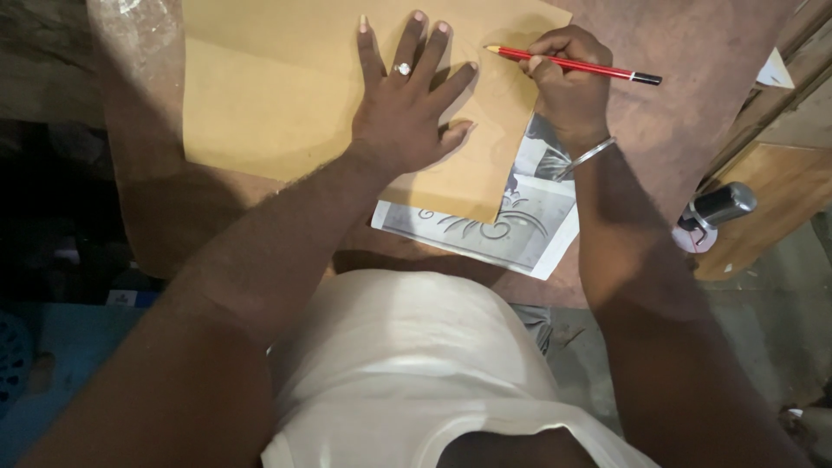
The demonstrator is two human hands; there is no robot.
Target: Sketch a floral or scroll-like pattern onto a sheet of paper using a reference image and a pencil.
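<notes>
Left hand (pixel 406 113) flat, fingers spread, pinning thin tan board sheet (pixel 286 95) on brown surface (pixel 693 121). Right hand (pixel 568 82) grip closed on red wooden pencil (pixel 576 63), tip at sheet's right edge. Sheet likely light, stiff, slides easily; best pressed from above. Grey printed ornament paper (pixel 529 230) underneath.

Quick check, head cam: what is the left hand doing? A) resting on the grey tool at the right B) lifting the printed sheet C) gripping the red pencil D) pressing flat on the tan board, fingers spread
D: the left hand lies palm-down with fingers spread on the tan board, while the right hand holds the red pencil.
</notes>
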